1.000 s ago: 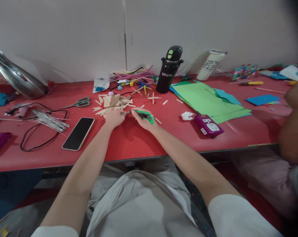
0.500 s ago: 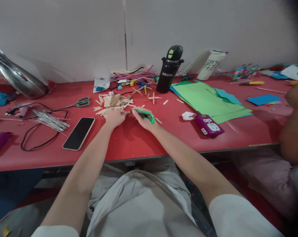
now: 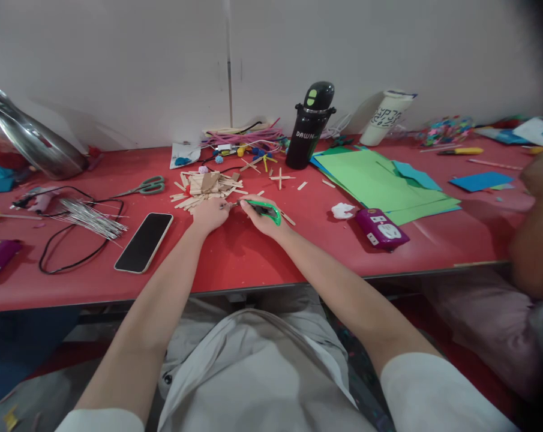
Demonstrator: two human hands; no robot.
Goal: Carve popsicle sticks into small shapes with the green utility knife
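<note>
My left hand (image 3: 212, 215) is closed in front of a heap of wooden craft sticks (image 3: 206, 185), its fingertips pinching a small wooden stick (image 3: 233, 204). Close on its right, my right hand (image 3: 261, 221) is wrapped round a green-and-black cutter (image 3: 271, 211). The cutter's dark tip points left, at the stick between my hands. Whether the tip touches the wood is too small to tell. Behind my right hand lie crossed sticks (image 3: 280, 178) and a few loose pieces.
A phone (image 3: 144, 243), thin metal wires (image 3: 91, 219) and scissors (image 3: 150, 185) lie left on the red table (image 3: 248, 264). A black bottle (image 3: 308, 129) stands behind. Green paper sheets (image 3: 361, 177) and a purple packet (image 3: 381, 229) are to the right. Another person's arm (image 3: 539, 228) rests at far right.
Both hands stay almost in place, with the cutter and the stick still held. Only a very slight shift of the view shows.
</note>
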